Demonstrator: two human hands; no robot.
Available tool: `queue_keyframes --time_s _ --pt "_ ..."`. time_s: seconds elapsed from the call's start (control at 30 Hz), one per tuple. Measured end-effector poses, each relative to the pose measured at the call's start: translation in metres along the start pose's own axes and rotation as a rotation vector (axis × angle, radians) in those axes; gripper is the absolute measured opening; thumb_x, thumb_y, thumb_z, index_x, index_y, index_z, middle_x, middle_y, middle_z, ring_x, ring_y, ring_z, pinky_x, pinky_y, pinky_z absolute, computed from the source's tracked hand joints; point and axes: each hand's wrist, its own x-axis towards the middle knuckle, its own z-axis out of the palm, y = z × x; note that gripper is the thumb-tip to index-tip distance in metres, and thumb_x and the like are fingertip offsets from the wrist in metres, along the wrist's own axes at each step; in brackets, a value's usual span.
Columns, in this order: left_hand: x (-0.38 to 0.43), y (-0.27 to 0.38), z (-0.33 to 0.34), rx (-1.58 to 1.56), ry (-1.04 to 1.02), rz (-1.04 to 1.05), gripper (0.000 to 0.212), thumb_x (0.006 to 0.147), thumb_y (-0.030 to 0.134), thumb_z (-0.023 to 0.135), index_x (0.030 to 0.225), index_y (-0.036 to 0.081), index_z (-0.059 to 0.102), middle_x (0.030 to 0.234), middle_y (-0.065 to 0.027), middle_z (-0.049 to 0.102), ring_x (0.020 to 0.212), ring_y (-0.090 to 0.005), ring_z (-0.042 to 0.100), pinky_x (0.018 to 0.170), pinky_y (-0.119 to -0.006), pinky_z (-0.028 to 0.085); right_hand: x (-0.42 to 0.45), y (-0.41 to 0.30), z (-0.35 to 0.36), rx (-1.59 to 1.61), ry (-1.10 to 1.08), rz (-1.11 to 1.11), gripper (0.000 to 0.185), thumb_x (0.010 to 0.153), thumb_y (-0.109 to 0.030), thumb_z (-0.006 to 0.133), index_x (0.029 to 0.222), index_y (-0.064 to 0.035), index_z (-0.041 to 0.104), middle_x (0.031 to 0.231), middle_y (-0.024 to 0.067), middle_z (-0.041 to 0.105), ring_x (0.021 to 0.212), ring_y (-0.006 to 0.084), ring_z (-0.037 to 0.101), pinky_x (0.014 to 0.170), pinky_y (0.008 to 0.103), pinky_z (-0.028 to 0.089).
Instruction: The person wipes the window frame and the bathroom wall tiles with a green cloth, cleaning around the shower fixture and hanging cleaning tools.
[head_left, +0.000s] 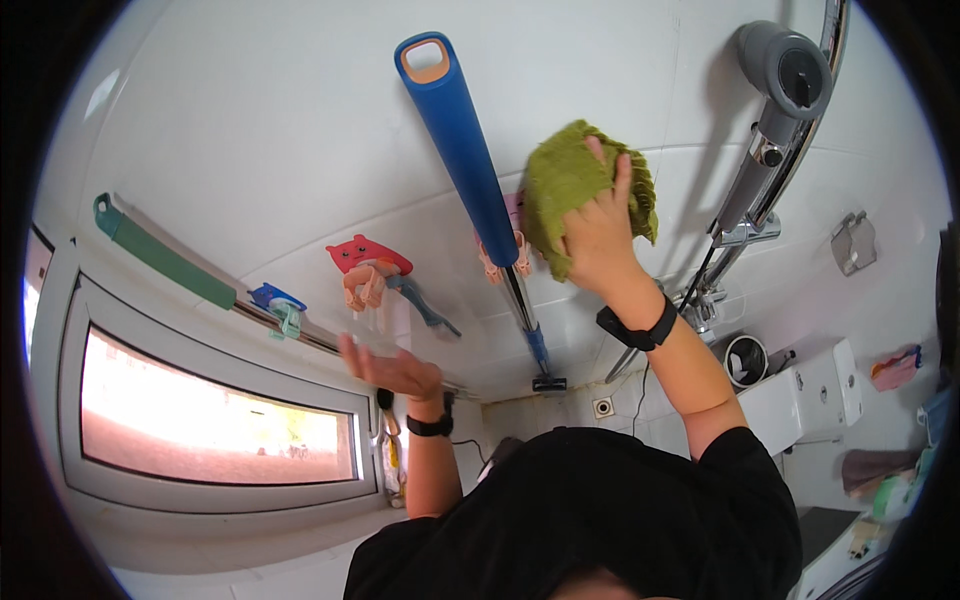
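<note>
My right hand presses a crumpled green cloth against the white tiled wall. Just left of it, a mop-like tool with a blue handle hangs in a pink wall clip. My left hand is raised with its fingers apart and holds nothing, near a green-handled pole in a pale green clip. Above that hand, a red animal-shaped holder with pink clips bears a blue-grey brush.
A grey shower head on a chrome rail stands at the right, above a mixer tap. A window is at lower left. A waste bin and white toilet are at right, a floor drain below.
</note>
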Motion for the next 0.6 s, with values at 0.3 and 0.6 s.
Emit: queue_keyframes --time_s 0.3,0.6 --pt "-0.015 0.071 -0.004 -0.270 -0.636 -0.041 0.045 0.084 0.006 0.055 0.129 0.001 0.055 0.139 -0.0257 0.049 0.126 -0.0428 0.049 0.106 -0.050 0.038 -0.022 0.012 0.014 0.023 0.163 0.202 0.040 0.084 -0.023 0.064 0.118 -0.0031 0.064 0.130 0.0218 0.057 0.142 0.0498 0.027 0.114 0.0691 0.003" --pt "-0.012 0.072 0.025 -0.153 -0.771 -0.199 0.065 0.094 0.015 0.049 0.152 -0.004 0.027 0.159 -0.0275 0.021 0.148 -0.0455 0.017 0.119 -0.051 0.018 -0.018 -0.005 0.021 0.020 0.069 0.078 0.020 0.082 -0.024 0.070 0.081 -0.0044 0.074 0.125 0.0216 0.057 0.142 0.0401 0.032 0.113 0.0692 0.015"
